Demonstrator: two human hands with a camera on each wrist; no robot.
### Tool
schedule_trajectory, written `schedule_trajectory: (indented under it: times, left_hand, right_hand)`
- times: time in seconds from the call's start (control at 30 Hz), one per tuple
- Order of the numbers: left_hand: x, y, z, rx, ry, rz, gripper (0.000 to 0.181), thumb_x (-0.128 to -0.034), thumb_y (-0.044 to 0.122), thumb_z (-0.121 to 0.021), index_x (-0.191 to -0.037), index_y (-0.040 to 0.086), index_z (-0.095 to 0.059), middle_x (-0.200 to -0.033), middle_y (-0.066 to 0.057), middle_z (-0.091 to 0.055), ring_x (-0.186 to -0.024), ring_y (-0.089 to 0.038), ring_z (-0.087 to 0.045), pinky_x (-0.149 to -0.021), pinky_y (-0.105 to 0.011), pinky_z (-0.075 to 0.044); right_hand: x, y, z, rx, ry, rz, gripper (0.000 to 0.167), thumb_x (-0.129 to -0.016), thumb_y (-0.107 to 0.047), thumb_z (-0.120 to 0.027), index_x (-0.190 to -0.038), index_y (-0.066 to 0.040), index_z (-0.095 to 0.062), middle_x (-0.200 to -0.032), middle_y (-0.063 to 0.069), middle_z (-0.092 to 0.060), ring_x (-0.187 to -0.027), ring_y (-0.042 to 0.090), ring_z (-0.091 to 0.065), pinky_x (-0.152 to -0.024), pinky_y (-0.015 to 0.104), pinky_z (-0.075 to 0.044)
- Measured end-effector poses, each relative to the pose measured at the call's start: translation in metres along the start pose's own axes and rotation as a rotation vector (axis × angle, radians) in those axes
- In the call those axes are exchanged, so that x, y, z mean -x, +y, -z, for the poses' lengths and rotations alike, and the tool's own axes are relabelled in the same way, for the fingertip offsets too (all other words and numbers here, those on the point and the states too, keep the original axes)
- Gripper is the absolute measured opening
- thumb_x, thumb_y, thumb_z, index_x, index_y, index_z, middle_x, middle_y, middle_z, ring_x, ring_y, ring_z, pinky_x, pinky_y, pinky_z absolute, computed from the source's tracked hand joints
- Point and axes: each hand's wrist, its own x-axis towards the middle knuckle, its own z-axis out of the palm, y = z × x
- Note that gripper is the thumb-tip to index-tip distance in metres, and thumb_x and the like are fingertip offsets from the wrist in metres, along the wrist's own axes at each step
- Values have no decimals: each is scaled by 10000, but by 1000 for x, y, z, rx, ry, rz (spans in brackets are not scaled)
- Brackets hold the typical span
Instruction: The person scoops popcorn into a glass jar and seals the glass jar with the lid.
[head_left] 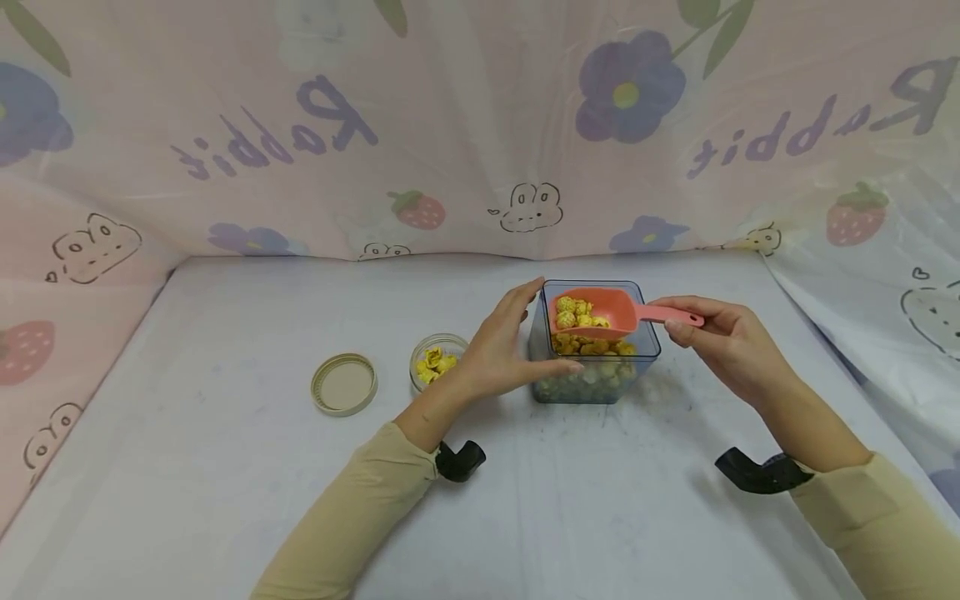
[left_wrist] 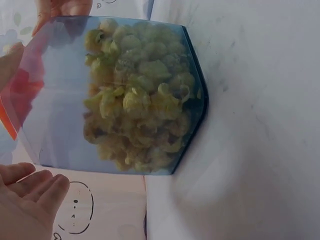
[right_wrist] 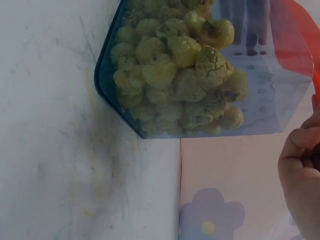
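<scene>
A red scoop (head_left: 611, 312) holding several pieces of yellow popcorn is above the mouth of a clear bluish container (head_left: 573, 392). My right hand (head_left: 738, 350) pinches its handle between thumb and fingers. More popcorn (left_wrist: 140, 100) fills the lower part of the container, seen through its wall in both wrist views. My left hand (head_left: 498, 346) is spread at the container's left side, thumb along the front and fingers toward the back left corner; in the left wrist view its fingers (left_wrist: 37, 192) look nearly straight beside the wall. Whether they press on it, I cannot tell.
Left of the container stands a small round clear jar (head_left: 418, 343) with yellow popcorn, partly behind my left hand. A round beige lid (head_left: 344, 385) lies farther left on the white table. A printed pink curtain (head_left: 465, 125) rises behind the table.
</scene>
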Motion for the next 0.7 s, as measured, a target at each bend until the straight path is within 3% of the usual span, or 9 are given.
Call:
schedule_trajectory:
  times: [0.23,0.43,0.7]
  left_hand:
    - [9,-4,11,-50,25,-21,1021,-718,419,-830,-1517,190,-236,-1529,5,-306,-1400,-164,-321,-1125,-429,-341]
    - [19,-8,25,-47,44,-21,950,-751,430,-801,-1505,202,-270,-1522,65,-306,-1415,-98,-272,-1151,-401,-297]
    - [32,-18,40,-100,98,-31,839,-782,417,-773,-1468,182,-350,-1495,51,-366,-1403,-118,-311,-1138,-421,-313]
  right_hand:
    - [-3,-5,-3,22,12,54,347,-937,125,-451,-1145,-39,-676,-913,-22,-635,-787,120,-488,-666,214,-415]
    - [-8,-11,-9,62,16,51,311,-937,98,-480,-1149,-29,-668,-860,-14,-585,-793,133,-466,-680,234,-389]
    - [-17,-16,-24,51,-5,64,310,-930,112,-483,-1119,-35,-680,-891,-19,-617,-783,128,-472,-678,222,-412]
